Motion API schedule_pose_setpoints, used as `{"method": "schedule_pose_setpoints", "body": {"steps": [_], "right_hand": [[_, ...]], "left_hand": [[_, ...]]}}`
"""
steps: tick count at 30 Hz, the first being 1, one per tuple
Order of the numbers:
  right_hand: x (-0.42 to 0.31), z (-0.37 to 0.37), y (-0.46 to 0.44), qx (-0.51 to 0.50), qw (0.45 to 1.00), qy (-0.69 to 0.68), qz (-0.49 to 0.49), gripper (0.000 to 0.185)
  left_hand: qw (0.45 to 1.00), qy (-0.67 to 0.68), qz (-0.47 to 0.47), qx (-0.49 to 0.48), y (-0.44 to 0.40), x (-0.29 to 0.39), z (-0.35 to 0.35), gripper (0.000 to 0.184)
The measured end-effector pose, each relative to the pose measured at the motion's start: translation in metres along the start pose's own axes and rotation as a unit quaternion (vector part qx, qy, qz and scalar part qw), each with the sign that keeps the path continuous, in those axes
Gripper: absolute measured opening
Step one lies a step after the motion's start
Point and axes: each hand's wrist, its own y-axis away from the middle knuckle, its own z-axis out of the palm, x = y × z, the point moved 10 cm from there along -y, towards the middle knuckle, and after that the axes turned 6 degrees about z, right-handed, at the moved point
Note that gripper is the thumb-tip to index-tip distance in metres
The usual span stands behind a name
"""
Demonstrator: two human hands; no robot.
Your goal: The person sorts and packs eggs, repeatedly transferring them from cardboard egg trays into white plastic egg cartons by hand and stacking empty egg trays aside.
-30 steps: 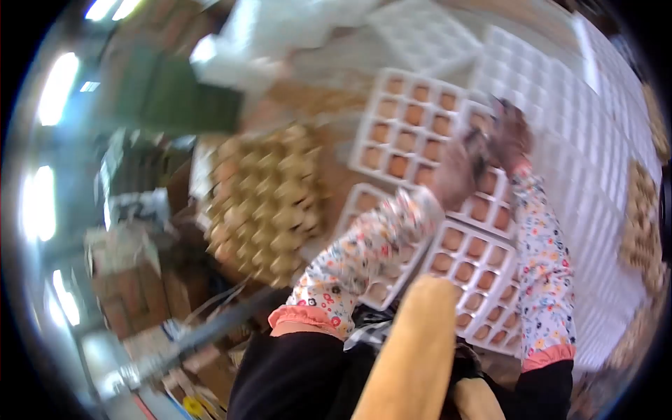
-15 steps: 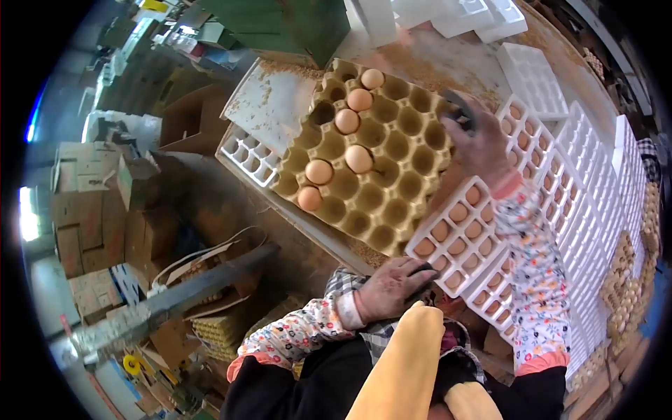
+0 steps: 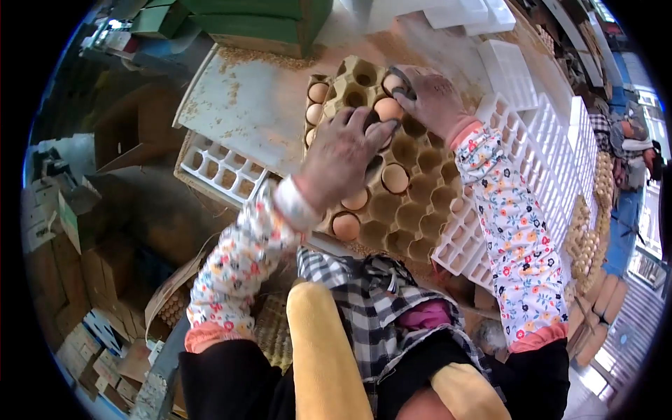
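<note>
A brown pulp egg tray (image 3: pixel 385 208) lies in front of me, mostly bare cups with a line of brown eggs. My right hand (image 3: pixel 435 99) is at its far side, with dark-tipped thumb and fingers closed round an egg (image 3: pixel 393 84). Another egg (image 3: pixel 388 108) sits just below these fingers. My left hand (image 3: pixel 341 155) reaches over the tray, its fingers curled on an egg that they mostly hide. Nearer me, a paler egg (image 3: pixel 395 178) and a darker egg (image 3: pixel 346 226) rest in cups. Along the tray's left edge, several eggs (image 3: pixel 318 92) show in a lower layer.
White egg trays (image 3: pixel 458 241) line the right side, some holding eggs. Another white tray (image 3: pixel 222 166) is at the table's left edge. A green box (image 3: pixel 252 24) stands at the back. Cardboard boxes (image 3: pixel 136 129) are on the left; debris (image 3: pixel 234 66) litters the tabletop.
My left hand has moved up from the near edge onto the tray's eggs. My right hand has shifted left from the tray's far edge to an egg. The camera view has turned.
</note>
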Motion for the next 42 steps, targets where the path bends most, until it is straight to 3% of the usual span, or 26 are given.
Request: {"method": "schedule_pose_setpoints", "body": {"steps": [4,7,8,10,11,12,14,15,16,18,20,21,24,25,26,28,29,31,32,34,35,38,39,40,41,42], "right_hand": [[0.007,-0.007,-0.005,-0.011,0.996,-0.046,0.072,0.036],[0.014,0.000,-0.002,-0.006,0.993,-0.069,0.091,0.038],[0.011,0.000,-0.004,0.011,0.995,-0.065,0.068,0.038],[-0.001,-0.006,-0.001,0.041,0.997,-0.060,0.025,0.039],[0.000,-0.002,-0.002,0.032,0.999,-0.029,0.028,0.039],[0.014,-0.002,0.002,0.024,0.983,-0.153,0.094,0.039],[0.033,-0.003,0.009,0.005,0.896,-0.385,0.221,0.041],[0.044,0.001,0.021,0.034,0.729,-0.624,0.280,0.036],[0.057,0.015,0.030,0.041,0.620,-0.712,0.326,0.035],[0.045,0.002,0.028,0.013,0.810,-0.555,0.188,0.037],[0.022,0.015,0.031,-0.100,0.879,-0.413,0.217,0.039],[-0.014,0.003,0.030,-0.074,0.971,-0.164,0.158,0.041],[-0.037,0.019,0.033,-0.042,0.988,0.131,0.068,0.042],[-0.031,0.009,0.029,-0.048,0.995,0.031,0.087,0.039],[-0.020,0.003,0.034,-0.043,0.984,-0.120,0.127,0.039],[-0.005,-0.010,0.056,-0.035,0.893,-0.404,0.196,0.041],[0.002,-0.003,0.081,-0.042,0.745,-0.606,0.275,0.042],[-0.023,-0.004,0.110,-0.101,0.721,-0.662,0.176,0.038],[-0.024,0.003,0.128,-0.093,0.668,-0.701,0.232,0.038],[-0.031,0.014,0.158,-0.068,0.509,-0.798,0.316,0.039],[-0.029,0.017,0.169,-0.095,0.518,-0.810,0.259,0.042],[-0.019,0.015,0.206,-0.069,0.362,-0.878,0.305,0.048],[-0.014,0.018,0.218,-0.065,0.301,-0.903,0.300,0.051],[-0.006,0.025,0.231,-0.065,0.268,-0.914,0.297,0.053],[0.012,0.021,0.252,-0.017,0.413,-0.843,0.343,0.049],[0.016,0.019,0.265,0.009,0.341,-0.881,0.328,0.047]], "left_hand": [[0.989,-0.059,0.077,-0.109,-0.018,-0.004,0.030,0.050],[0.986,0.159,0.039,-0.033,-0.012,-0.024,0.013,0.042],[0.943,0.321,-0.072,0.042,-0.004,-0.050,0.003,0.037],[0.732,0.586,-0.295,0.183,0.038,-0.091,0.000,0.028],[0.653,0.644,-0.313,0.246,0.058,-0.112,-0.002,0.026],[0.566,0.691,-0.325,0.311,0.082,-0.135,-0.002,0.028],[0.553,0.701,-0.362,0.269,0.125,-0.154,0.002,0.028],[0.623,0.658,-0.353,0.231,0.133,-0.144,-0.013,0.027],[0.679,0.593,-0.377,0.214,0.148,-0.140,-0.019,0.023],[0.755,0.489,-0.403,0.172,0.158,-0.117,-0.028,0.025],[0.831,0.374,-0.377,0.168,0.177,-0.120,-0.026,0.027],[0.799,0.399,-0.408,0.191,0.187,-0.122,-0.021,0.027],[0.632,0.549,-0.465,0.290,0.204,-0.108,-0.016,0.027],[0.571,0.597,-0.461,0.325,0.209,-0.107,-0.008,0.027],[0.617,0.579,-0.465,0.262,0.203,-0.094,-0.008,0.028],[0.759,0.484,-0.418,0.121,0.189,-0.059,-0.007,0.028],[0.870,0.380,-0.305,0.074,0.165,-0.035,-0.021,0.033],[0.984,0.138,-0.110,-0.013,0.134,0.014,-0.022,0.043],[0.998,0.011,-0.032,-0.052,0.125,0.032,-0.009,0.049],[0.977,-0.049,-0.091,-0.185,0.114,0.035,0.021,0.054],[0.985,-0.002,-0.089,-0.151,0.108,0.038,0.015,0.054],[0.976,0.184,-0.094,-0.068,0.092,0.044,0.005,0.054],[0.884,0.417,-0.208,-0.041,0.091,0.038,0.023,0.052],[0.719,0.616,-0.323,-0.015,0.099,0.041,0.050,0.050],[0.629,0.699,-0.341,-0.019,0.090,0.057,0.062,0.046],[0.524,0.803,-0.283,-0.026,0.072,0.084,0.073,0.044]]}}
